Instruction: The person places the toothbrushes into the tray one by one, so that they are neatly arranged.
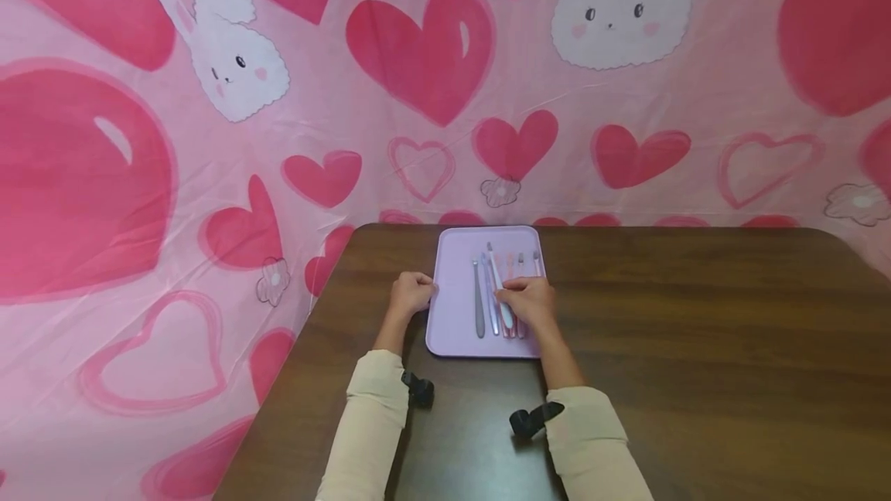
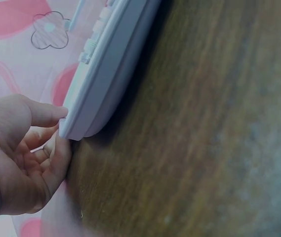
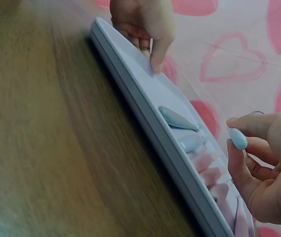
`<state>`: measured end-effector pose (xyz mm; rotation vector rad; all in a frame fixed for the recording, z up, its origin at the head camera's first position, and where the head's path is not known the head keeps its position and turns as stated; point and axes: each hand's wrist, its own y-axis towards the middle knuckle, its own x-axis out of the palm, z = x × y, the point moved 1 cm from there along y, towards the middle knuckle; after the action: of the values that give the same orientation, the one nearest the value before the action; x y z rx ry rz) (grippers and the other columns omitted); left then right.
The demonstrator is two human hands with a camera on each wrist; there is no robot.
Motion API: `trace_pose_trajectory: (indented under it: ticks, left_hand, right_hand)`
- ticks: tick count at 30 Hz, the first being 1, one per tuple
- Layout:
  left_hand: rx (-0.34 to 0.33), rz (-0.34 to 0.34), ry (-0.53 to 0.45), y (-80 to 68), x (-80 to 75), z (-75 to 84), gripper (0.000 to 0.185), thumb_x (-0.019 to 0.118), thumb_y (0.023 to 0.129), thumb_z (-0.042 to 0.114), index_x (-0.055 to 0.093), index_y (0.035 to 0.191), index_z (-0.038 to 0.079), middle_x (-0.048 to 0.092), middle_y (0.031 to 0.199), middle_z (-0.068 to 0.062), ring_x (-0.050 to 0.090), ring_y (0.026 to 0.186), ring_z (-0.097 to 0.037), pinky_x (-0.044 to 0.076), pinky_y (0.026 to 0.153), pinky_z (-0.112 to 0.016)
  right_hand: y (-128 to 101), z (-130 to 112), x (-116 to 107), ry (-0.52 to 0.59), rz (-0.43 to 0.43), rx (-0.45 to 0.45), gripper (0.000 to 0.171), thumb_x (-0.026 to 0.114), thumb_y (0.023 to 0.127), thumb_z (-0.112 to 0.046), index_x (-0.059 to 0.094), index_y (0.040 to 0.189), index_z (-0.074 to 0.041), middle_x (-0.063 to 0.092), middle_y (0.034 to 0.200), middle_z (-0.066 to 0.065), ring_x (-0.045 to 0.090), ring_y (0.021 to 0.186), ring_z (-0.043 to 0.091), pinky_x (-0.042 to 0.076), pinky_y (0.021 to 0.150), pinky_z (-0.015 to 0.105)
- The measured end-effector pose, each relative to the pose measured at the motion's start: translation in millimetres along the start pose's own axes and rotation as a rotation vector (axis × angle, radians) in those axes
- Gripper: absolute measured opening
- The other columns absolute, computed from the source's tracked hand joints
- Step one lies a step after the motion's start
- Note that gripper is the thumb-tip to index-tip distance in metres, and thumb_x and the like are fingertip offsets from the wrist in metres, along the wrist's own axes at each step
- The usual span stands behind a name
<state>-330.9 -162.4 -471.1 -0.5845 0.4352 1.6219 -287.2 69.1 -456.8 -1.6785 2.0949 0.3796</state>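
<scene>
A lilac tray [image 1: 452, 319] lies on the table with several slim-handled tools on its right half. My left hand [image 1: 412, 292] pinches the tray's left rim, thumb on top and fingers at the edge, as the left wrist view shows. Between the thumb and fingers of my right hand [image 1: 530, 301] is a slim white tool [image 1: 496, 265] with a small dark tip, held above the tray. Its pale, rounded handle end faces the right wrist camera. Left of it lie a grey tool [image 1: 479, 308] and a pale lilac one [image 1: 493, 315]. Pinkish tools [image 3: 212, 175] lie partly hidden under my right hand.
The brown wooden table [image 1: 696, 331] extends far to the right of the tray and toward me. Directly behind its back edge hangs a pink cloth [image 1: 431, 168] with hearts and rabbits, which also runs along the left side.
</scene>
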Motion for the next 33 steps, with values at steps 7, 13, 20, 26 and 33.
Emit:
trace_pose_trajectory:
  ticks: [7, 13, 20, 26, 33]
  left_hand:
    - [0.007, 0.017, 0.034, -1.7, 0.9, 1.2, 0.022, 0.068, 0.09, 0.016, 0.076, 0.099, -0.001, 0.076, 0.1, -0.019, 0.07, 0.067, -0.017, 0.062, 0.066, -0.029]
    - [-0.003, 0.009, 0.042, -2.7, 0.2, 0.4, 0.022, 0.068, 0.09, 0.017, 0.076, 0.1, -0.001, 0.076, 0.1, -0.019, 0.071, 0.068, -0.018, 0.062, 0.066, -0.029]
    - [0.002, 0.019, 0.047, -2.0, -0.2, 3.4, 0.021, 0.069, 0.089, 0.017, 0.077, 0.099, 0.0, 0.077, 0.098, -0.017, 0.07, 0.066, -0.016, 0.06, 0.064, -0.026]
    - [-0.001, 0.015, 0.053, -1.6, -0.5, 3.4, 0.021, 0.069, 0.088, 0.017, 0.077, 0.098, 0.001, 0.077, 0.096, -0.017, 0.068, 0.065, -0.015, 0.057, 0.062, -0.024]
    - [0.011, 0.025, 0.057, 0.1, 1.3, 2.2, 0.02, 0.069, 0.087, 0.016, 0.078, 0.097, 0.001, 0.078, 0.094, -0.016, 0.069, 0.063, -0.015, 0.057, 0.061, -0.024]
  right_hand:
    - [-4.4, -5.6, 10.2, 0.067, -0.036, 0.012, 0.027, 0.077, 0.084, -0.021, 0.08, 0.103, -0.003, 0.077, 0.109, 0.017, 0.07, 0.091, 0.026, 0.055, 0.088, 0.037]
    - [-4.9, -6.7, 16.7, 0.057, -0.033, 0.025, 0.025, 0.079, 0.084, -0.023, 0.08, 0.102, -0.005, 0.078, 0.105, 0.015, 0.07, 0.085, 0.023, 0.054, 0.081, 0.032]
    - [-6.5, -11.8, 20.3, 0.085, -0.043, 0.006, 0.024, 0.079, 0.081, -0.02, 0.081, 0.099, -0.005, 0.078, 0.103, 0.015, 0.068, 0.086, 0.022, 0.051, 0.07, 0.024]
    - [-4.5, -14.3, 25.4, 0.055, -0.034, -0.008, 0.023, 0.08, 0.078, -0.021, 0.082, 0.096, -0.005, 0.079, 0.098, 0.013, 0.066, 0.084, 0.021, 0.048, 0.068, 0.022]
    - [-1.0, -16.1, 34.1, 0.051, -0.083, 0.023, 0.027, 0.081, 0.08, -0.022, 0.08, 0.102, -0.005, 0.077, 0.103, 0.015, 0.066, 0.097, 0.027, 0.052, 0.079, 0.03]
